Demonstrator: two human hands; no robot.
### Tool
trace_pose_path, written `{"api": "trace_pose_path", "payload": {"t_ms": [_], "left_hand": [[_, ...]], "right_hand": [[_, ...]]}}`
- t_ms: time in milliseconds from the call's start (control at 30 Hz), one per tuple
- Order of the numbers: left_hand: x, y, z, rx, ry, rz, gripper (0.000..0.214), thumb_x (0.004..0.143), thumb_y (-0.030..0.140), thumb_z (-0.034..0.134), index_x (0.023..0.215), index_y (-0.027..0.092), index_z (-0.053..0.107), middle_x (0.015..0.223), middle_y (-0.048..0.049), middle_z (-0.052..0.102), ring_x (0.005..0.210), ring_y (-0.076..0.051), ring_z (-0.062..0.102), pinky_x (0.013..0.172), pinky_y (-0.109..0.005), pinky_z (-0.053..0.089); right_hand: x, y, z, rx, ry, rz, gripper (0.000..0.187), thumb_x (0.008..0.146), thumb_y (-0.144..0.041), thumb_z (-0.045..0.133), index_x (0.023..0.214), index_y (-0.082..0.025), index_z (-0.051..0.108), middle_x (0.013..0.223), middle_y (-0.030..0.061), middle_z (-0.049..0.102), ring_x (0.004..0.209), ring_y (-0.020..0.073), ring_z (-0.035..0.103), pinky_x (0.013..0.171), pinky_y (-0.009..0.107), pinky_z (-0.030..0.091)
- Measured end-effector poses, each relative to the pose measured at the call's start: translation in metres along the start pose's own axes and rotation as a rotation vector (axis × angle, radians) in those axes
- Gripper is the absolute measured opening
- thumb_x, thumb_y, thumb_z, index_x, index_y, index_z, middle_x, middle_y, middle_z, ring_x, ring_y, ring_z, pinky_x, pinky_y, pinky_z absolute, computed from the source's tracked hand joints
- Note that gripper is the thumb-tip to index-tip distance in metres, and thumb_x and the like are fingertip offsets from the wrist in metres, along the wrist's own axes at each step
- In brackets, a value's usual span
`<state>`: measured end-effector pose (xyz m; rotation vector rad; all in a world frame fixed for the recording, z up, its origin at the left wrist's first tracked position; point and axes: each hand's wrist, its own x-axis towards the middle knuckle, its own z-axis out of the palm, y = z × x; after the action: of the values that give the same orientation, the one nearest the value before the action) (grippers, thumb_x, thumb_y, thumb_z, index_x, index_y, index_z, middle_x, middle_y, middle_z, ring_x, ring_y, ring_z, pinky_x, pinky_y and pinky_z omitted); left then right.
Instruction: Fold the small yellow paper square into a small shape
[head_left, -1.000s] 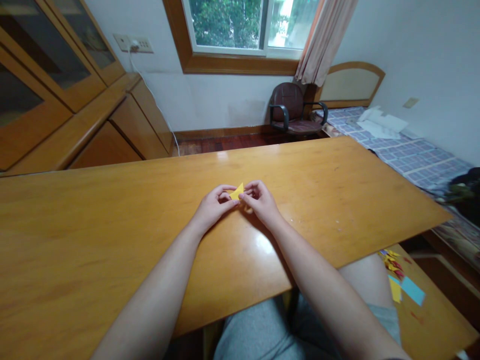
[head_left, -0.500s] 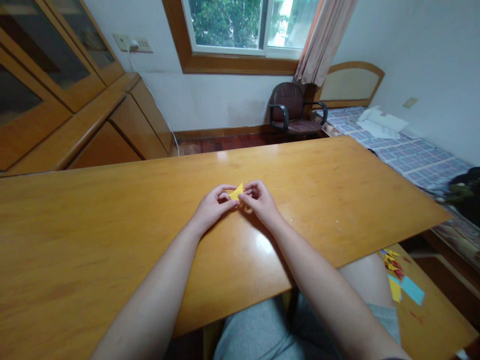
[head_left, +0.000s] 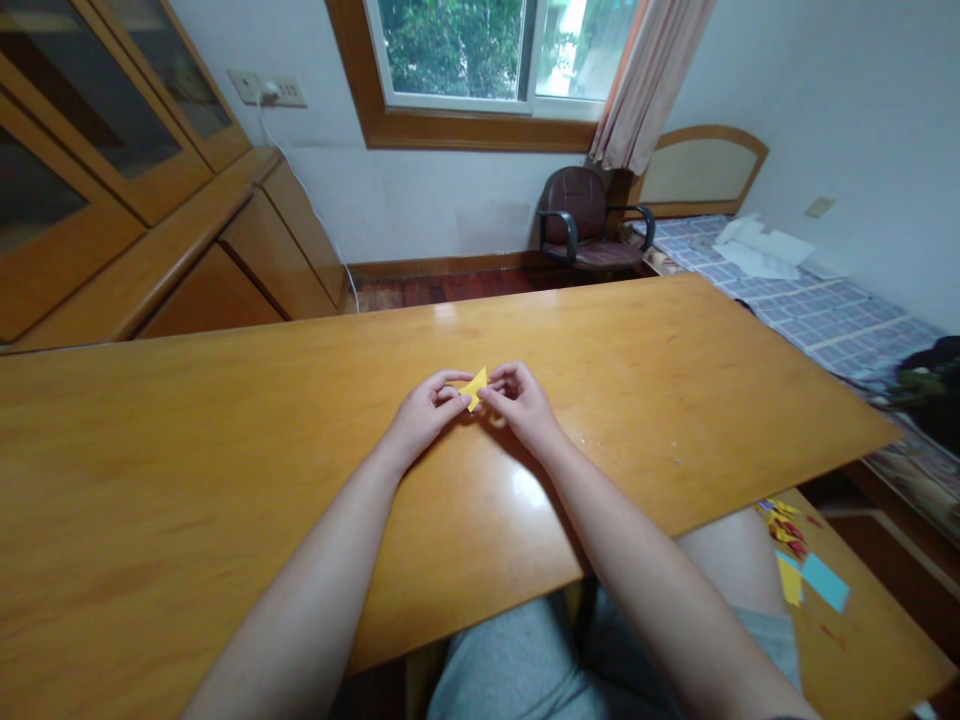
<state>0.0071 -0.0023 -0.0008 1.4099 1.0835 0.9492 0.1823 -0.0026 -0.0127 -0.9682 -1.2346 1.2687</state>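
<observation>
A small folded piece of yellow paper is held up between both hands, just above the wooden table. One pointed corner of it sticks up and to the right. My left hand grips its left side, thumb in front and fingers behind. On the other side my right hand pinches the paper between thumb and curled fingers. Parts of the folds are hidden by the fingertips.
A lower wooden surface at the right holds several folded red and yellow paper pieces, a light-blue sheet and a yellow sheet. Tiny white scraps lie on the table's right part. Beyond stand an armchair and a bed.
My left thumb has shifted slightly left and up, so more of the yellow paper's lower edge shows. My right hand has hardly moved.
</observation>
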Motion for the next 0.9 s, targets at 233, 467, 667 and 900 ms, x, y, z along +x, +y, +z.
{"api": "trace_pose_path", "payload": {"t_ms": [233, 467, 667, 900], "left_hand": [[0.0017, -0.0024, -0.0003, 0.053, 0.009, 0.004, 0.047, 0.072, 0.036, 0.074, 0.112, 0.017, 0.06, 0.066, 0.0053, 0.057, 0.063, -0.012, 0.055, 0.062, -0.023, 0.04], [-0.0002, -0.0013, 0.0002, 0.052, -0.002, 0.0, 0.049, 0.071, 0.035, 0.076, 0.114, 0.018, 0.06, 0.066, 0.005, 0.059, 0.066, -0.013, 0.058, 0.065, -0.023, 0.042], [0.0002, -0.0039, 0.0002, 0.011, -0.016, -0.013, 0.05, 0.071, 0.036, 0.076, 0.115, 0.018, 0.06, 0.066, 0.0041, 0.062, 0.069, -0.015, 0.062, 0.069, -0.027, 0.046], [-0.0003, -0.0027, 0.0005, -0.023, -0.026, -0.022, 0.049, 0.074, 0.035, 0.074, 0.116, 0.017, 0.059, 0.069, 0.0022, 0.065, 0.073, -0.017, 0.065, 0.074, -0.028, 0.048]], "right_hand": [[-0.0005, -0.0016, 0.0005, -0.064, 0.029, -0.021, 0.032, 0.071, -0.034, 0.074, 0.088, -0.021, 0.051, 0.075, -0.0029, 0.059, 0.064, 0.0113, 0.056, 0.058, 0.024, 0.042], [-0.001, -0.0016, 0.0003, -0.047, 0.035, -0.015, 0.032, 0.071, -0.034, 0.074, 0.089, -0.021, 0.051, 0.074, -0.0033, 0.058, 0.065, 0.0116, 0.055, 0.059, 0.025, 0.042], [-0.0001, -0.0008, 0.0004, -0.031, 0.038, -0.013, 0.032, 0.071, -0.033, 0.075, 0.088, -0.02, 0.051, 0.073, -0.0036, 0.058, 0.065, 0.0114, 0.055, 0.06, 0.025, 0.042], [-0.0008, -0.0029, 0.0009, -0.044, 0.044, -0.021, 0.031, 0.07, -0.033, 0.075, 0.086, -0.021, 0.051, 0.073, -0.0035, 0.057, 0.064, 0.0112, 0.054, 0.06, 0.025, 0.042]]}}
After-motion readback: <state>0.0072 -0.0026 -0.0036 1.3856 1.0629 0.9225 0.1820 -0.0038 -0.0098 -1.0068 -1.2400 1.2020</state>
